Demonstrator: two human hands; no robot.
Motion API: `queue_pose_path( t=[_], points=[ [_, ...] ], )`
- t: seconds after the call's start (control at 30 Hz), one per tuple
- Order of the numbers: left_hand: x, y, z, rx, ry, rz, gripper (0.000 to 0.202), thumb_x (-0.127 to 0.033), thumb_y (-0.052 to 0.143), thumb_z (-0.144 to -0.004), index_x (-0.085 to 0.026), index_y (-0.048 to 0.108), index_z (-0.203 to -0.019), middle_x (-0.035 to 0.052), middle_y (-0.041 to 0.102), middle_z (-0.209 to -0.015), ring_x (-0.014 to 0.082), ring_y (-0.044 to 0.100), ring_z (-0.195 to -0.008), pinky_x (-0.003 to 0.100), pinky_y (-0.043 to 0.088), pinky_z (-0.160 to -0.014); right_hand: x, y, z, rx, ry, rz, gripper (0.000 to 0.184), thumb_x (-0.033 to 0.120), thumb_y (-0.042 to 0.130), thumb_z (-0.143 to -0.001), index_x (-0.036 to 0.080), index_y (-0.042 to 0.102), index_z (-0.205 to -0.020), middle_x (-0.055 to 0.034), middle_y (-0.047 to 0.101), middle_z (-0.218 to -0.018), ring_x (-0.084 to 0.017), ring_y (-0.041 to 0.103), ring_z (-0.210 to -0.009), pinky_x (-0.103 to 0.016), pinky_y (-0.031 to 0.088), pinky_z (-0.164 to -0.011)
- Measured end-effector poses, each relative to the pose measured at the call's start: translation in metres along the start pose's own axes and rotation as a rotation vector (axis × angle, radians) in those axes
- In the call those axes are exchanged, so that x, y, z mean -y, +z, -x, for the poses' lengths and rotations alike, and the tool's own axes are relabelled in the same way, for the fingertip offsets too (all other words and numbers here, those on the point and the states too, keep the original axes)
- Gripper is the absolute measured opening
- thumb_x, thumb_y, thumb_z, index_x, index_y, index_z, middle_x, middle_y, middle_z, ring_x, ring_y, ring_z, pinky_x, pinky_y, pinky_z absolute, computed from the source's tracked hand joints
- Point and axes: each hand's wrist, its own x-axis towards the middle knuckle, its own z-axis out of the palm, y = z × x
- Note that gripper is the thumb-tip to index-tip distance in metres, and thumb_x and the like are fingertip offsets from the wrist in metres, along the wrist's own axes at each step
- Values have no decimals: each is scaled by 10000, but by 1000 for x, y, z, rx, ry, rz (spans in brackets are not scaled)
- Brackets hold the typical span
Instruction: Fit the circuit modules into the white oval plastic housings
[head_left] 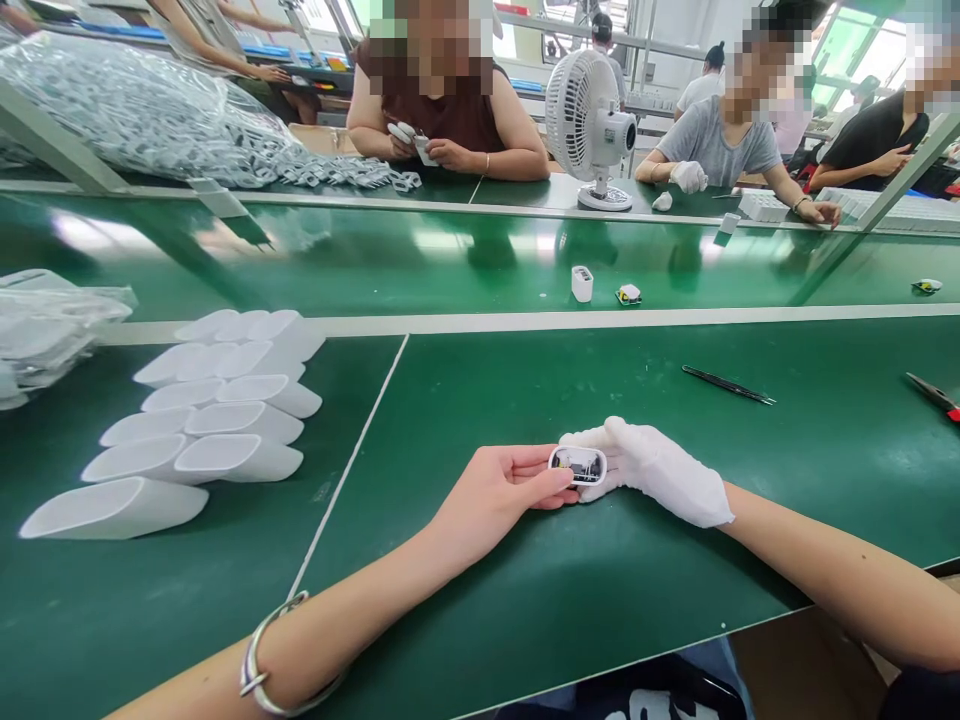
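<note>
1. Where the two forearms met over the green bench (600,600), we logged both hands on one part. The bare left hand (499,495) had thumb and fingers pinched on the near end of a small oval casing (577,465). A metal bangle (262,670) sat on that wrist.
2. The right hand (652,470), in a white glove, had its fingers closed round the casing's other end. The casing lay just above the bench between both hands, open face up, with dark parts visible inside.
3. Left of the hands, we counted rows of empty white shells (202,420) lying on their sides, close together.
4. Beyond the hands to the right lay black tweezers (727,386). A red-handled tool (934,395) showed at the frame edge, well apart from them.
5. A clear plastic bag (45,330) slumped at the far left.
6. On the shiny middle belt (450,260) stood a small white block (582,283), with a small flat piece (628,293) just beside it.
7. Across the belt we noted a white desk fan (589,125), a large bag of white parts (135,110), and seated co-workers handling small white pieces.
</note>
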Motion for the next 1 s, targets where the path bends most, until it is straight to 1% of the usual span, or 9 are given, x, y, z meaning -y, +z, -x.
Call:
queue_pose_path(
  t=[0.2,0.33,0.43,0.53,0.67,0.77,0.87,0.93,1.0],
  points=[
    [0,0,1,-27,15,13,415,-317,737,-639,-139,699,-1013,59,729,-809,186,661,-762,267,530,-739,0,7,4,-74,-18,92,388,339,737,-674,186,640,-1017,-32,635,-970,-166,592,-920,-341,456,-896],
    [1,1,1,-3,10,-19,387,-343,706,-665,-134,706,-990,75,725,-813,196,659,-750,258,530,-664,3,8,3,-34,-13,80,303,342,733,-664,165,665,-900,-23,634,-868,-155,589,-836,-327,463,-838],
    [2,1,1,29,16,-34,400,-331,692,-681,-138,691,-1031,76,727,-831,196,657,-756,257,526,-658,4,9,2,-86,21,45,279,297,756,-611,156,688,-841,-10,635,-816,-147,586,-779,-314,472,-796],
    [4,-1,1,62,41,-7,427,-282,695,-685,-151,666,-1090,59,729,-864,187,654,-777,264,522,-725,2,11,1,-159,43,0,276,226,758,-572,156,713,-836,1,648,-780,-135,586,-732,-313,479,-786],
    [7,-1,1,136,89,99,483,-246,723,-667,-150,640,-1134,60,718,-970,217,654,-880,317,497,-865,-4,14,1,-181,-27,-29,329,208,768,-559,164,725,-882,-18,682,-834,-161,613,-772,-342,494,-807],
    [8,1,1,75,129,90,551,-280,748,-648,-124,616,-1160,82,713,-982,257,647,-937,365,497,-895,-6,10,1,-159,-97,26,428,251,775,-590,178,697,-1004,-44,690,-947,-202,633,-886,-378,499,-852],
    [10,1,4,-123,304,-90,554,-284,749,-647,-139,611,-1163,82,705,-1005,255,658,-908,370,535,-854,-8,2,1,-168,-251,158,629,218,765,-621,218,571,-1219,-57,661,-1074,-212,624,-982,-405,491,-907],
    [12,-2,7,-288,547,-327,428,-237,731,-669,-184,660,-1088,70,692,-1053,238,661,-899,347,542,-850,-11,-1,2,-181,-388,278,663,190,734,-663,234,506,-1284,-62,640,-1112,-195,627,-969,-394,503,-901],
    [14,-7,13,-375,843,-560,295,-166,694,-709,-236,701,-996,52,684,-1084,215,662,-908,304,539,-853,-14,-2,5,-166,-459,376,597,197,695,-718,230,505,-1282,-60,648,-1073,-171,642,-887,-369,530,-853]
  ],
)
